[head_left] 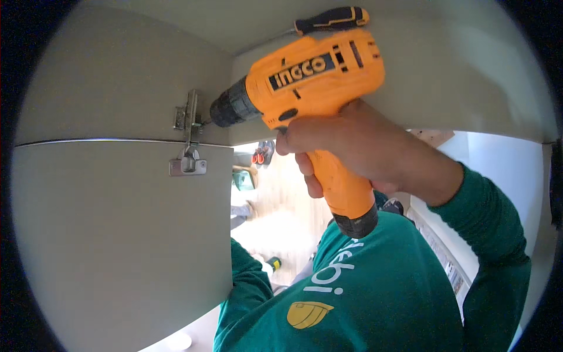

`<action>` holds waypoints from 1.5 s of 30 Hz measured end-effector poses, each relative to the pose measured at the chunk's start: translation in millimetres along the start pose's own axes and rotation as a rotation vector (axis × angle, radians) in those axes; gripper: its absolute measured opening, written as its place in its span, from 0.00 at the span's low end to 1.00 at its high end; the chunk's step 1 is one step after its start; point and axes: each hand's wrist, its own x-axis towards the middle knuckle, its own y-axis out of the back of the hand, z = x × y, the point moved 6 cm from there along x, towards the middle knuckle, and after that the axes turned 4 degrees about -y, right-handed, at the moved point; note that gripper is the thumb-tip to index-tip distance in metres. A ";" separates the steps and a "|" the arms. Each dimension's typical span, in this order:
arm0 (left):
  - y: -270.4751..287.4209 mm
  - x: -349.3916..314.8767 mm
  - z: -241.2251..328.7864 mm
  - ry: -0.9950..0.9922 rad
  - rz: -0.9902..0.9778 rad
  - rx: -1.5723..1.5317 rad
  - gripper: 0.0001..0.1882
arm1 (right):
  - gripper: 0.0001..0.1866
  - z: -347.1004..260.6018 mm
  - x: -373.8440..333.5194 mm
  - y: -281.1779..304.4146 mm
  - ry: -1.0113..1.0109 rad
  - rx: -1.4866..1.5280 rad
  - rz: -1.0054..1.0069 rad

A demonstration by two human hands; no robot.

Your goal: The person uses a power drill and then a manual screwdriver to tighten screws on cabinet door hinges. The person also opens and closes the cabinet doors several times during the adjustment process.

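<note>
My right hand (352, 138) is closed round the grip of an orange and black cordless drill (316, 76), its index finger at the trigger. The drill is tilted, with its black chuck (234, 104) pointing left at a metal cabinet hinge (192, 114). Its short bit reaches the hinge's side; whether it sits in a screw is too small to tell. The hinge joins a beige cabinet side panel (117, 76) to a beige door (123, 229), where its cup plate (187, 167) is fixed. My left sleeve (246, 273) passes behind the door's edge, and the left hand is hidden.
A screwdriver (332, 20) with a black and yellow handle lies on the beige panel just beyond the drill. Below, past the door's edge, the light wood floor (281, 199) holds a green dustpan-like object (243, 180) and shoes (264, 154).
</note>
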 end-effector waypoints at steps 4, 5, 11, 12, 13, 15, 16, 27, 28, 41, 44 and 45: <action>-0.5 0.8 1.1 0.000 -0.003 -0.016 0.25 | 0.13 -1.4 -1.6 1.5 0.006 -0.037 -0.029; -1.2 0.6 1.1 0.005 0.000 -0.017 0.25 | 0.13 -2.6 -2.3 1.7 0.011 -0.036 -0.015; 3.7 11.6 0.0 -0.014 -0.006 0.001 0.26 | 0.17 -2.6 -2.5 0.7 0.005 -0.001 -0.033; 7.8 12.1 0.1 -0.019 0.001 0.006 0.26 | 0.17 -4.2 -4.4 -0.2 -0.047 0.054 -0.040; 9.6 11.2 0.0 -0.019 0.007 0.013 0.26 | 0.17 -2.4 -3.6 0.0 -0.045 0.067 -0.054; 9.8 15.6 -0.4 -0.022 0.008 0.015 0.26 | 0.17 2.8 -0.8 2.8 0.025 0.055 -0.080; 11.4 14.2 -1.0 -0.022 0.012 0.017 0.26 | 0.16 3.2 0.2 2.5 0.048 0.011 -0.081; 16.8 25.4 -6.2 -0.045 0.029 0.006 0.27 | 0.10 -14.2 -0.3 -1.5 0.303 -0.600 -0.051; 16.2 26.8 -6.9 -0.045 0.027 0.006 0.27 | 0.09 -14.6 -1.0 -1.8 0.294 -0.602 -0.046; 19.8 35.0 -6.5 -0.059 0.006 -0.008 0.28 | 0.10 -6.9 -5.3 -7.6 0.137 -0.337 0.035; 21.5 34.3 -3.3 -0.052 -0.007 0.001 0.28 | 0.10 -6.3 0.1 -2.6 0.187 -0.414 -0.015; 22.4 34.4 -2.2 -0.055 -0.009 -0.001 0.28 | 0.11 -5.0 1.3 -2.3 0.150 -0.419 -0.001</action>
